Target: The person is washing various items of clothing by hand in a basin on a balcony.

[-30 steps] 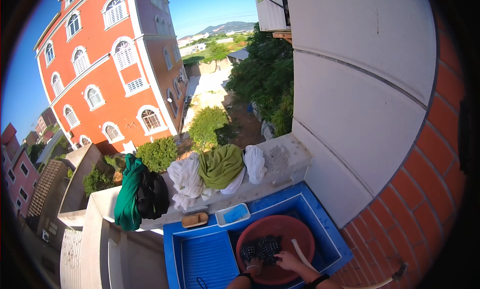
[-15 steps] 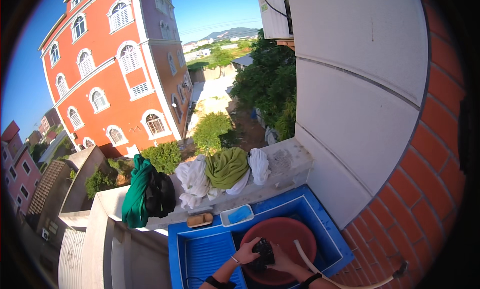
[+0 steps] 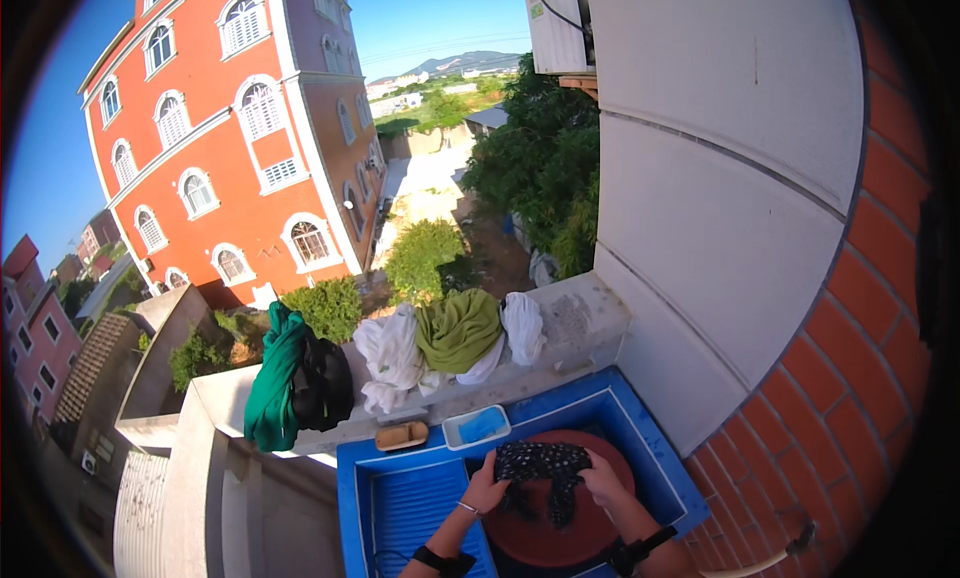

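A black cloth garment with pale spots (image 3: 545,462) is stretched between my two hands, its lower parts hanging down over the red basin (image 3: 610,456). My left hand (image 3: 484,486) grips its left end, fingers closed. At the opposite end my right hand (image 3: 603,478) is closed on the fabric too. The garment's exact kind does not show. Beneath, the basin sits in the deep side of a blue sink (image 3: 655,443), and a ribbed washboard (image 3: 410,508) forms the sink's left part.
On the sink's back rim are a brown scrubbing brush (image 3: 402,436) and a white tray (image 3: 455,430) holding something blue. Green cloth (image 3: 272,403), black cloth (image 3: 322,383), white cloth (image 3: 388,346) and olive cloth (image 3: 458,328) lie on the ledge. A pale hose (image 3: 765,561) runs at lower right.
The dark garment was bunched between my hands and is now spread out. My hands have moved apart, the right one farther right. Part of the hose is now hidden behind my right arm.
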A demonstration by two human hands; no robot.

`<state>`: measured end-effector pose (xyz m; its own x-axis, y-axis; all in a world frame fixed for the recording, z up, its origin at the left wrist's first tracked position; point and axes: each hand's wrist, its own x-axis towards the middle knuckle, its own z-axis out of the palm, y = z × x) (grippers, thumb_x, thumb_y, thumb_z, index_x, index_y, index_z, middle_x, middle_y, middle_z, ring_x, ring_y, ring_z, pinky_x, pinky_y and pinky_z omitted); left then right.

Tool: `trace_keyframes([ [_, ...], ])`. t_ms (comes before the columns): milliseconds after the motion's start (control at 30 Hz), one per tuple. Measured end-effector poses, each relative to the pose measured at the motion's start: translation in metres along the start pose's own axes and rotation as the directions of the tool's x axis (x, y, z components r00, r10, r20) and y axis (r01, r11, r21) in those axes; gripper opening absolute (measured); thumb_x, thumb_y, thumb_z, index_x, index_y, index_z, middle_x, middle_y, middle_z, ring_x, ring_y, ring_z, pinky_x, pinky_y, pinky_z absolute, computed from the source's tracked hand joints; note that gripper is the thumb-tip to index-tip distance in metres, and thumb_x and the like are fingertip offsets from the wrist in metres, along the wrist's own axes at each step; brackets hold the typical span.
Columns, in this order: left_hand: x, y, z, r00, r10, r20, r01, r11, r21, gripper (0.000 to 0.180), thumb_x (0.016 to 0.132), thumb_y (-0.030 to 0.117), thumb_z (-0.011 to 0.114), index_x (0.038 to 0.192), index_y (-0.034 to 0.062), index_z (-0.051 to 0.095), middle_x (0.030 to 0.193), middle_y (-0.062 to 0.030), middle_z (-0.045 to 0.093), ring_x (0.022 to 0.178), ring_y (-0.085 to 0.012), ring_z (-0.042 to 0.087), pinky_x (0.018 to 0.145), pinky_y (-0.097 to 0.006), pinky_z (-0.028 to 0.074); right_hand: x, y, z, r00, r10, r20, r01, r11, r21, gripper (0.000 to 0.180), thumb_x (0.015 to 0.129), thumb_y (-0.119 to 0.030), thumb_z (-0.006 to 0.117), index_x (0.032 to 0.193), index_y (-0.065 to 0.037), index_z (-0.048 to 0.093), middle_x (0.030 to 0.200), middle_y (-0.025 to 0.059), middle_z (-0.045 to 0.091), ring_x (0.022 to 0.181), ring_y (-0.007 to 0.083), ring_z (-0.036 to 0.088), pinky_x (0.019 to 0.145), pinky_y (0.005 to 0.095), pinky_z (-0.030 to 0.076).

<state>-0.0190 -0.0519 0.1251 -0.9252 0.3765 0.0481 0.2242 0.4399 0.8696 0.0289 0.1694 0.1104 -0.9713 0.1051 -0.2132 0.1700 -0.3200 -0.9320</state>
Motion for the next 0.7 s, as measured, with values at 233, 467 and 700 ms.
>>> trace_keyframes([
  [233,-0.002,-0.091,0.08,0.984,-0.142,0.106,0.09,0.916,0.39,0.053,0.072,0.018,0.052,0.121,0.0129,0.033,0.104,-0.0176,0.052,0.094,-0.0364,0.05,0.079,-0.046,0.04,-0.003,0.077,-0.017,0.989,-0.055,-0.137,-0.063,0.684,-0.726,0.062,0.062,0.004,0.049,0.121,-0.012,0.039,0.119,0.0223,0.036,0.109,0.0348,0.038,0.089,0.0339,0.034],
  [467,-0.016,-0.127,0.144,0.797,-0.49,0.352,0.097,0.68,0.726,0.043,0.08,0.025,0.041,0.123,0.0278,0.034,0.124,-0.0141,0.036,0.114,-0.0321,0.034,0.086,-0.063,0.022,0.025,0.165,-0.015,0.786,0.585,-0.199,-0.268,0.033,-0.963,0.068,0.069,-0.026,0.05,0.131,-0.019,0.023,0.132,0.0314,0.006,0.121,0.0484,0.0,0.095,0.0561,0.013],
  [700,-0.033,-0.18,0.176,0.879,-0.283,0.383,-0.184,0.539,0.822,0.042,0.082,0.024,0.038,0.124,0.0222,0.035,0.129,-0.0151,0.029,0.118,-0.0333,0.029,0.093,-0.052,0.024,0.045,0.226,-0.052,0.731,0.679,-0.064,-0.141,0.059,-0.988,0.064,0.076,-0.037,0.044,0.131,-0.017,0.018,0.133,0.0223,0.015,0.121,0.0458,0.008,0.093,0.0599,0.013],
])
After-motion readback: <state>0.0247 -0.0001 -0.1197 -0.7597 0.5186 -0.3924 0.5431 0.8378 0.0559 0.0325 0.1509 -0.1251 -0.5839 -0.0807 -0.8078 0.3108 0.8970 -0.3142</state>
